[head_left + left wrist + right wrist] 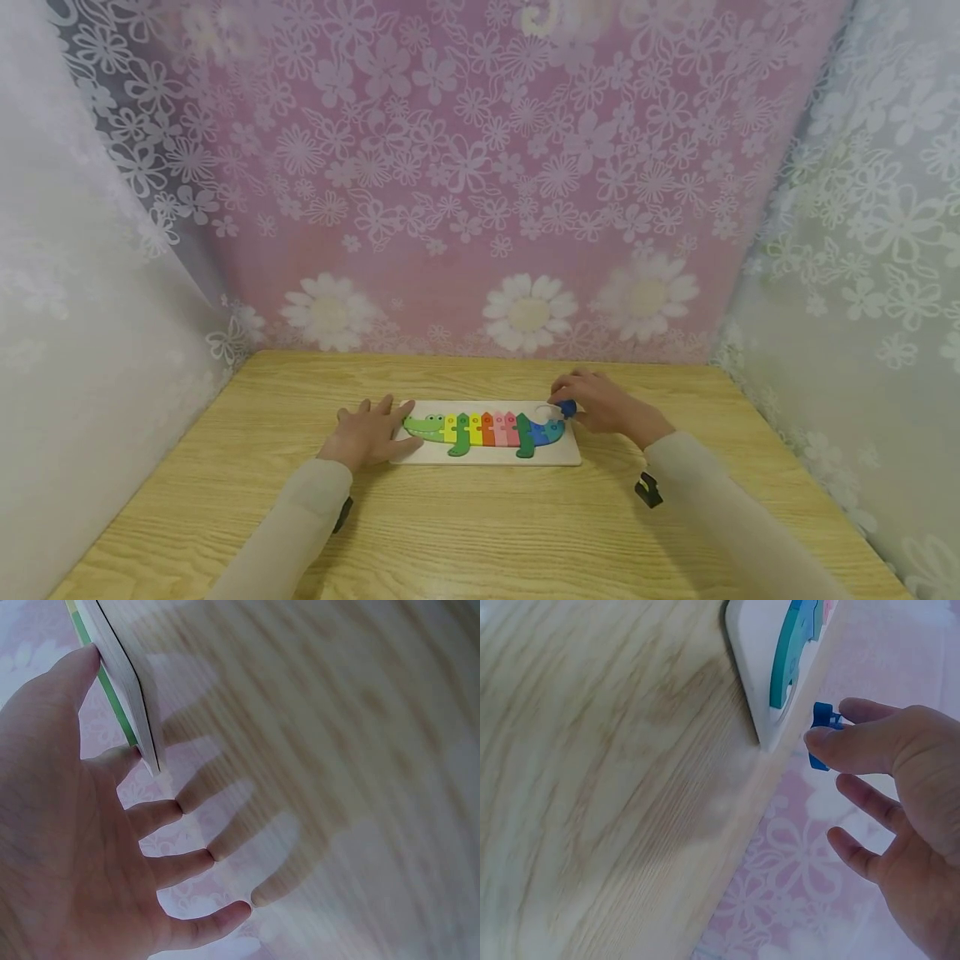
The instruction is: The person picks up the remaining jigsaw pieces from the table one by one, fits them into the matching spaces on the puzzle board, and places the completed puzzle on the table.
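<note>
A white puzzle board [480, 457] lies on the table with a crocodile made of coloured pieces set in it. Near its right end, beside the blue tail pieces [546, 432], a curved recess [545, 412] shows bare. Thumb and finger of my right hand [603, 406] pinch a blue puzzle piece [821, 736] above that end. At the other end my left hand [371, 434] lies spread, its thumb and index finger on the board's left edge by the green crocodile head [425, 427]. The other left fingers touch the tabletop in the left wrist view.
The wooden table [480, 533] runs back to a pink flowered curtain [450, 208]. Pale curtains stand on both sides, the right one [885, 250] patterned with flowers. A black strap [648, 490] sits at the right wrist.
</note>
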Tool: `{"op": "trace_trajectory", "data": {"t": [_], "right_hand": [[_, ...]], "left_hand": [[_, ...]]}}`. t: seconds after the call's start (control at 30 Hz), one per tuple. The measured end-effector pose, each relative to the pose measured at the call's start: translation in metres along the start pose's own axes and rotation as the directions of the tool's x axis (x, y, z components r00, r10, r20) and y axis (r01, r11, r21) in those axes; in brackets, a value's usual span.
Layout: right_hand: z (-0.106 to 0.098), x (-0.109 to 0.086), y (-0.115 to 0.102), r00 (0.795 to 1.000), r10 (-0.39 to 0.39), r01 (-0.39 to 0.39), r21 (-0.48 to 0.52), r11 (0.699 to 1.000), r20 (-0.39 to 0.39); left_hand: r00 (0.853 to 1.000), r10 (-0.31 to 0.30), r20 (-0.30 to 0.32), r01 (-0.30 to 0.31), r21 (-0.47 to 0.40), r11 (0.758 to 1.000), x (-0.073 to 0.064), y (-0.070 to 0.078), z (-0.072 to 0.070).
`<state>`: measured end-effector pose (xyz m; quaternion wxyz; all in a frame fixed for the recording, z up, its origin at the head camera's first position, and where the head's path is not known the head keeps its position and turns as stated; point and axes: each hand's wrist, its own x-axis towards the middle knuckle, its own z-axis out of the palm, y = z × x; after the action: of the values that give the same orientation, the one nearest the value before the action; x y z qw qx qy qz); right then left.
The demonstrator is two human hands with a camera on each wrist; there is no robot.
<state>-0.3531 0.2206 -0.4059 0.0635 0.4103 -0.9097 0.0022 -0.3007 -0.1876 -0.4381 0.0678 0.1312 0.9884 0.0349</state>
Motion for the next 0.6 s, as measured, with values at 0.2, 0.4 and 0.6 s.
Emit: {"op": "trace_trajectory", "data": {"t": [0.2,0.4,0.6], "right_hand": [[0.002,0.012,-0.004,1.0,-0.01,0.009,0.019,1.0,0.009],[0.007,0.017,-0.007,0.998,0.034,-0.036,0.042,0.998,0.056],[0.013,0.02,-0.006,0.998,0.038,-0.039,0.024,0.999,0.057]], "left_hand": [[1.0,-0.004,0.004,0.004,-0.006,1.0,-0.001,0.0,0.0],[1.0,-0.003,0.005,0.003,-0.005,1.0,0.0,0.0,0.0],[1.0,-0.001,0.001,0.001,-0.003,1.0,0.001,0.0,0.0]]}}
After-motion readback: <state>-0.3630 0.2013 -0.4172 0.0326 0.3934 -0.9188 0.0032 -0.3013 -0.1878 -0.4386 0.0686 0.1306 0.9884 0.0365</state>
